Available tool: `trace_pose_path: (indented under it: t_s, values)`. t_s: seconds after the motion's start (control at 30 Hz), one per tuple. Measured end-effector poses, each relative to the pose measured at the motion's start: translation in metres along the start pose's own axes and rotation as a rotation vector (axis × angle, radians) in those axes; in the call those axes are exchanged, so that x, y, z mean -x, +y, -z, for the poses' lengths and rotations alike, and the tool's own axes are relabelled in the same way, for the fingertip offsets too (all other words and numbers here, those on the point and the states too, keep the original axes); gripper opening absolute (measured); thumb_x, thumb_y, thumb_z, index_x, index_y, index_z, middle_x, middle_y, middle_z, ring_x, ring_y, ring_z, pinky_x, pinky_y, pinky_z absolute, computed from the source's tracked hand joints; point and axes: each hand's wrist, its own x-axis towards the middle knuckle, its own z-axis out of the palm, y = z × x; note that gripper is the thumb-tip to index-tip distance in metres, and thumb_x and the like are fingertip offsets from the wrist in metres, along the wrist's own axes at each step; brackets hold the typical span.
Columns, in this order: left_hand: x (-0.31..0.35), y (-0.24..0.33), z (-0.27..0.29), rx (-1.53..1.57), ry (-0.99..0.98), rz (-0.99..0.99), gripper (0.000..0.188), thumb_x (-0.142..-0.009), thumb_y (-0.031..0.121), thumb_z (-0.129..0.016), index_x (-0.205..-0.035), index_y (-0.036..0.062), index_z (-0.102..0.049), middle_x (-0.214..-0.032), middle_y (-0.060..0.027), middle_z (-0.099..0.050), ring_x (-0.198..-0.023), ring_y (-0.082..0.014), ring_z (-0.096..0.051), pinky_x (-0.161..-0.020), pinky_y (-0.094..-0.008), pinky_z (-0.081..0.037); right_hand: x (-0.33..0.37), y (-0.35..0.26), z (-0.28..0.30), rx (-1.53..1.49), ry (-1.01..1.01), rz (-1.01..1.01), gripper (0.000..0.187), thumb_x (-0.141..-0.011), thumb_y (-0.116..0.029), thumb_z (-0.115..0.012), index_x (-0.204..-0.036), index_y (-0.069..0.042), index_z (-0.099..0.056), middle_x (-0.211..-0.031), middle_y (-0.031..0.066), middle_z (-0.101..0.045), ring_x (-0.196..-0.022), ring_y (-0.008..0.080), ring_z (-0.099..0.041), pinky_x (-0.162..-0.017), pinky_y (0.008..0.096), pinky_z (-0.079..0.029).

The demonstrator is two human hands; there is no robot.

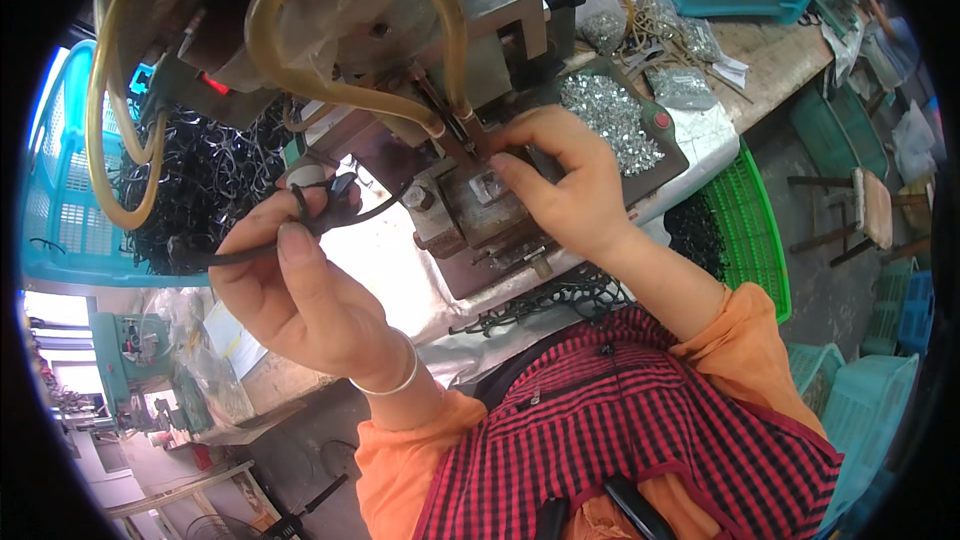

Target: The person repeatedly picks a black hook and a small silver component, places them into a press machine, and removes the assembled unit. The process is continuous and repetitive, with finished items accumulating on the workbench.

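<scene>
My left hand (310,280) is closed round a thin, curved black plastic piece (375,208) that looks like part of an eyeglass frame. One end of it sticks out past my fingers, and the other reaches toward the machine's fixture. White wrapping covers a fingertip of this hand. My right hand (565,175) is at the metal fixture (485,215), under the machine's head. Its thumb and index finger are pinched together beside the upright metal electrodes (462,135). Whatever lies between those fingertips is too small or hidden to make out.
Yellowish hoses (350,95) loop over the machine. A heap of small shiny metal parts (610,120) lies on a tray at the right, near a red button (662,121). Black frames (200,180) fill a blue basket at the left. A green basket (760,230) stands at the right.
</scene>
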Motion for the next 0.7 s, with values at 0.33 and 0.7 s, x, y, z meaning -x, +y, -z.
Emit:
trace_pose_path:
  t_s: [0.33,0.7]
  values:
    - [0.016,0.014,0.012,0.111,-0.088,0.033,0.017,-0.102,0.005,-0.051,-0.117,0.0002,-0.058,-0.107,-0.0146,-0.062,-0.100,-0.0217,-0.063,-0.080,-0.0404,-0.058,0.009,-0.004,0.001,-0.110,-0.083,-0.162,0.019,-0.089,0.001,-0.069,-0.108,0.001,-0.068,-0.104,0.0087,-0.071,-0.098,0.0203,-0.067,-0.090,0.0305,-0.051]
    - [-0.002,-0.002,-0.002,-0.096,0.013,-0.043,0.013,-0.105,0.004,-0.053,-0.114,-0.0028,-0.056,-0.105,-0.0167,-0.066,-0.091,-0.0198,-0.069,-0.080,-0.0381,-0.064,0.008,-0.015,-0.008,-0.554,-0.047,-0.465,0.043,-0.090,0.003,-0.066,-0.130,0.003,-0.053,-0.110,0.0090,-0.072,-0.104,0.0112,-0.067,-0.095,0.0279,-0.051]
